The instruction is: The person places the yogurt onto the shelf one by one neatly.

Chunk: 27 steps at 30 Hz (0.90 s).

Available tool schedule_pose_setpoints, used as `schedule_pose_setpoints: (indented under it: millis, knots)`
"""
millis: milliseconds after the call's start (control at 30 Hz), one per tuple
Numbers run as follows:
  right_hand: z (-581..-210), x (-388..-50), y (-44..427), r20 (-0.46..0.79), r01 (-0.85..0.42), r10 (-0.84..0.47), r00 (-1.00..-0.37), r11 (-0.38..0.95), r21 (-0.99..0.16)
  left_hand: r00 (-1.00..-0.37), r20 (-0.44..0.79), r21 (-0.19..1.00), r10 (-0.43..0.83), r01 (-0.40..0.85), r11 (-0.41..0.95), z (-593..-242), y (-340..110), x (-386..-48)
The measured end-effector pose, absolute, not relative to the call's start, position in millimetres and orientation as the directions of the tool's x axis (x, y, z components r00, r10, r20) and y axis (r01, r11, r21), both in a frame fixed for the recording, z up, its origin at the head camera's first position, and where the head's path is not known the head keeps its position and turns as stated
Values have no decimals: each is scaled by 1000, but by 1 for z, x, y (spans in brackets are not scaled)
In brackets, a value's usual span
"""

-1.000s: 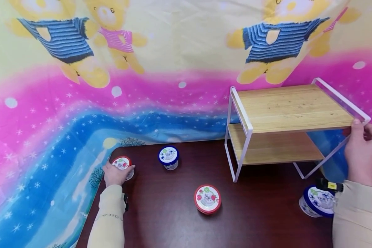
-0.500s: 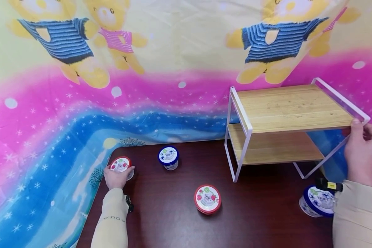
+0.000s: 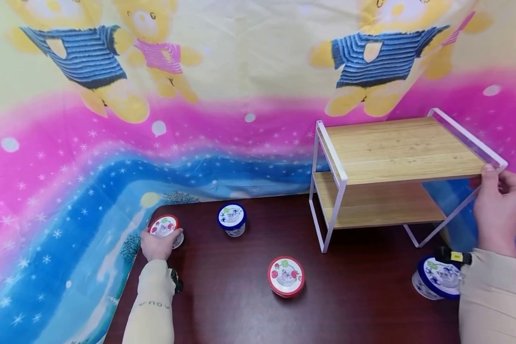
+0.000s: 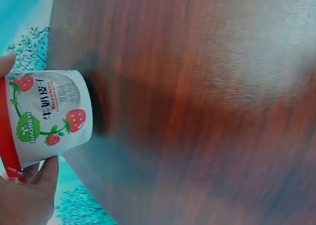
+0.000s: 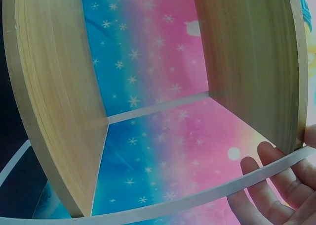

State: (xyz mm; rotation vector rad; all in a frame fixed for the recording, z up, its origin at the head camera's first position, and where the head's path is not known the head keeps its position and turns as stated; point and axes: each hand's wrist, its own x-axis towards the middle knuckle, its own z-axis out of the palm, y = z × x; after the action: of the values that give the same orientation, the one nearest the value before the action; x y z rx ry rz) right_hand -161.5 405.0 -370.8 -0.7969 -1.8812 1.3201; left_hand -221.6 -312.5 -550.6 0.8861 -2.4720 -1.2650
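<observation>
At the far left corner of a dark table (image 3: 223,296), a person's left hand (image 3: 156,246) grips a red-lidded strawberry cup (image 3: 165,224) by opposite sides — likely for security — while the right hand (image 3: 500,205) grasps a two-tier shelf (image 3: 404,148) at its front right corner, seemingly to steady it.

Can't see the near side of the strawberry tub (image 3: 164,223), covered by the left hand (image 3: 158,244) at eight o'clock! Only catching part of the blueberry tub (image 3: 432,282) past the right sleeve (image 3: 494,291) at four. Getting the right hand (image 3: 502,205) clipped at three, bear's head (image 3: 53,6) clipped at ten. Squinting toward six, can't read the fine print (image 3: 287,274)!
</observation>
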Motion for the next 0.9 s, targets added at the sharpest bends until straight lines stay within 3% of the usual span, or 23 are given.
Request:
schedule_pose_setpoints:
  millis: [200, 900]
  knots:
    - [-372, -165, 404, 211, 82, 794, -570, 310, -947, -801, -3, 826, -599, -340, 450, -534, -308, -233]
    - [-373, -176, 401, 216, 54, 799, -562, 296, -954, -830, 13, 821, -558, -310, 480, -517, -298, -246]
